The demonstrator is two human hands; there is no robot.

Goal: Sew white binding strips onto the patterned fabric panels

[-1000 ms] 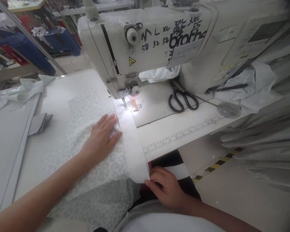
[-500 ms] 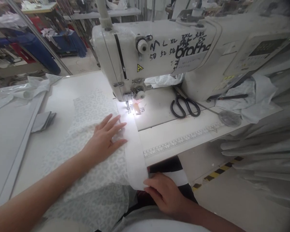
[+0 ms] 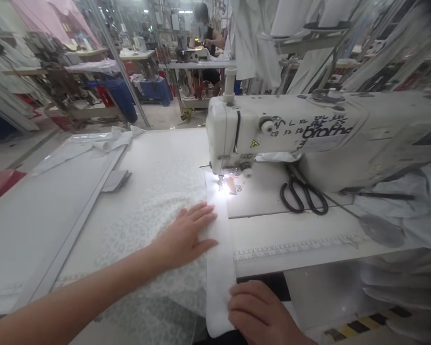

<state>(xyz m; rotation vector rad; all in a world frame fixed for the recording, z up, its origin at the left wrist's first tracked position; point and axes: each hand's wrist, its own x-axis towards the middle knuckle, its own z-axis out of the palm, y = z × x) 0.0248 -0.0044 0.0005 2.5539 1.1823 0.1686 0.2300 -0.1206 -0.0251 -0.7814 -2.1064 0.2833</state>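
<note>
In the head view my left hand lies flat, fingers stretched, on a pale leopard-print fabric; its fingertips rest on a long white fabric strip. The strip runs from beneath the presser foot of a sewing machine towards me. At the strip's near right edge, my right hand has its fingers curled onto it; the thumb is hidden. The needle area glows under a bright lamp.
Black-handled scissors lie right of the needle. A printed ruler scale follows the table's front edge. Small folded grey pieces lie to the left, crumpled white cloth to the right. A person sits farther back.
The view has tilted up and shifted, so the machine now appears lower and farther right. My left hand stays flat on the fabric, and my right hand stays at the strip's edge.
</note>
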